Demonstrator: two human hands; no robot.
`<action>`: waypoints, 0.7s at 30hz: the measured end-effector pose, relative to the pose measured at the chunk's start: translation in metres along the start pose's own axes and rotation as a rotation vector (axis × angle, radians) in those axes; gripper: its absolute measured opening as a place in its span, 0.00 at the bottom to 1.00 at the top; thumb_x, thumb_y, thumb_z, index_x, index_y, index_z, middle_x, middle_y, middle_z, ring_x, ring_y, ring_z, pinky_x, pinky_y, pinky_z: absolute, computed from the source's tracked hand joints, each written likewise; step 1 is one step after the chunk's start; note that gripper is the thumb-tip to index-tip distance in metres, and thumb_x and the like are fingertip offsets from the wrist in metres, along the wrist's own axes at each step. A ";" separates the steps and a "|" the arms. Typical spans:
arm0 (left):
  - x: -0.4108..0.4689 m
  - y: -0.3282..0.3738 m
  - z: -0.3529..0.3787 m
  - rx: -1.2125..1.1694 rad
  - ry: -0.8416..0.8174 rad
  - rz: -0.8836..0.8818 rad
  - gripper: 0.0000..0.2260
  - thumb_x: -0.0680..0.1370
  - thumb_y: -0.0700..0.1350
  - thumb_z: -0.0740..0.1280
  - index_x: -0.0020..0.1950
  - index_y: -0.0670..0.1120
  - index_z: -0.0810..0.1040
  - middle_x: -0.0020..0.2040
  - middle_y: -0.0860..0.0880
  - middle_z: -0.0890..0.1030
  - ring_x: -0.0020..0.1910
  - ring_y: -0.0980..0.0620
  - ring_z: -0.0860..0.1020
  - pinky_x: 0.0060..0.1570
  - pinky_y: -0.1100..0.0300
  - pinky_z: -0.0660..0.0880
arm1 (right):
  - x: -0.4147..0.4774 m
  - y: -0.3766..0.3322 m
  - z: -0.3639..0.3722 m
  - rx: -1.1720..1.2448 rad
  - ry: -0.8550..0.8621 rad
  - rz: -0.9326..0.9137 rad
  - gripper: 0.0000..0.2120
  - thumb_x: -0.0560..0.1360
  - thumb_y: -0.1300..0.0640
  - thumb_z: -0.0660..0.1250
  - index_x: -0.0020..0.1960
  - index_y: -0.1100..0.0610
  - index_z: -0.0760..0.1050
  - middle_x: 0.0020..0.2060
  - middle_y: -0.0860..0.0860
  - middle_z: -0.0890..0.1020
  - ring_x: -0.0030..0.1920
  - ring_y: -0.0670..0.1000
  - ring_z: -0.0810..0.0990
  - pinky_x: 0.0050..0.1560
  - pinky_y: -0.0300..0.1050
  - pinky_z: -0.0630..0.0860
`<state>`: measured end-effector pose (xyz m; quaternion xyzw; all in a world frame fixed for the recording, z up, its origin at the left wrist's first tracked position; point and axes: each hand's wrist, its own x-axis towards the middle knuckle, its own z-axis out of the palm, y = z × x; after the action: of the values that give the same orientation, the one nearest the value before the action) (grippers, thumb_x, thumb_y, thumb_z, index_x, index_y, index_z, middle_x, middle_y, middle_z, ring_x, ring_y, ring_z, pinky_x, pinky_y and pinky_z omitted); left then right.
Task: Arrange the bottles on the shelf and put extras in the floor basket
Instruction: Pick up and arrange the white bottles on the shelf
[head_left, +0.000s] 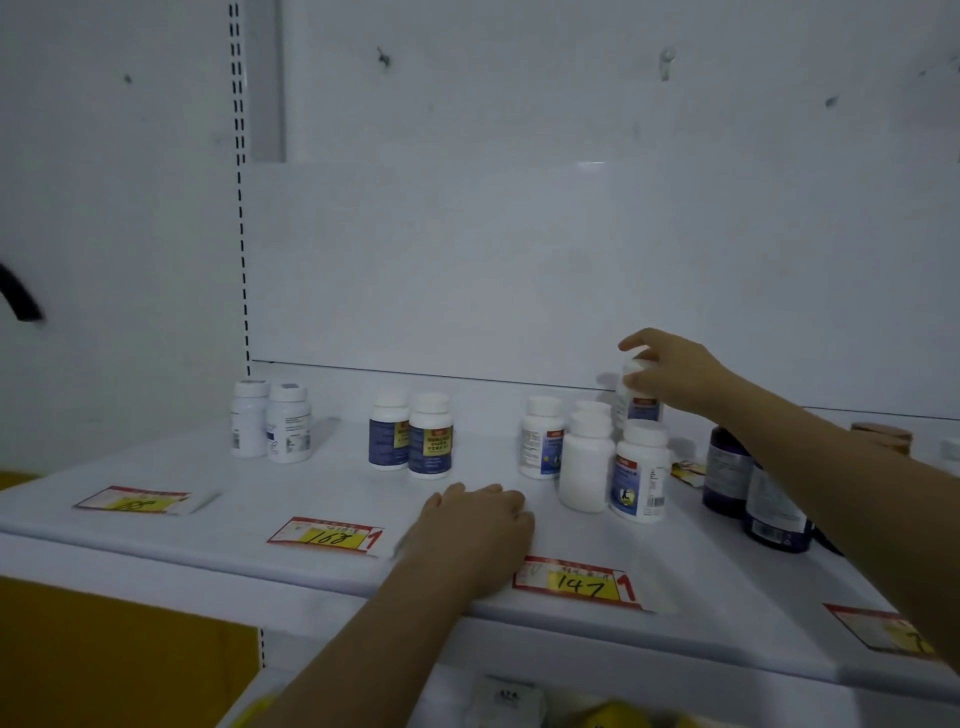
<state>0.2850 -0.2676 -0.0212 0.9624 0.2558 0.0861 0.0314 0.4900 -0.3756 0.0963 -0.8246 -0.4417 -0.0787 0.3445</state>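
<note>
Gripping the cap of a white plastic bottle with a blue label (643, 408), your right hand (675, 374) curls its fingers round the top. This bottle sits at the rear of the right-hand cluster; whether its base meets the shelf cannot be told. Your left hand (475, 525) lies flat on the white metal shelf (208, 540) near the front edge, fingers relaxed, holding nothing.

Stock on the shelf, left to right:
- Two upright white bottles with pale labels (270, 426), touching.
- Two upright white bottles with blue-and-yellow labels (410, 439), touching.
- A cluster of upright white bottles just in front of the held one, among them a plain unlabelled white bottle (586, 462).
- Two dark purple bottles (727, 467), partly behind your right forearm.

Red-and-yellow paper price tags (324, 535) lie flat along the front, one on each side of your left hand.
</note>
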 end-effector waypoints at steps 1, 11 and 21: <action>0.000 -0.001 0.001 0.001 0.006 -0.001 0.18 0.82 0.50 0.48 0.68 0.48 0.67 0.69 0.48 0.69 0.65 0.41 0.66 0.67 0.45 0.63 | 0.000 0.003 0.001 -0.011 -0.033 0.026 0.21 0.76 0.62 0.65 0.68 0.54 0.69 0.63 0.57 0.75 0.54 0.52 0.73 0.50 0.42 0.70; -0.002 0.002 -0.001 -0.009 0.049 0.010 0.17 0.82 0.49 0.49 0.63 0.46 0.72 0.63 0.50 0.73 0.64 0.47 0.68 0.65 0.43 0.63 | 0.002 0.009 0.011 -0.143 -0.190 0.120 0.15 0.74 0.62 0.63 0.59 0.54 0.76 0.63 0.54 0.76 0.62 0.53 0.73 0.58 0.44 0.70; -0.005 0.001 -0.004 0.048 -0.006 0.003 0.18 0.82 0.48 0.49 0.69 0.49 0.67 0.70 0.50 0.69 0.66 0.44 0.67 0.67 0.48 0.64 | -0.012 -0.005 0.002 -0.258 -0.162 0.034 0.17 0.77 0.58 0.63 0.65 0.54 0.74 0.66 0.53 0.74 0.66 0.52 0.71 0.60 0.40 0.65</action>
<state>0.2810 -0.2710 -0.0174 0.9634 0.2565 0.0770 0.0089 0.4782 -0.3807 0.0925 -0.8730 -0.4404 -0.0624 0.2001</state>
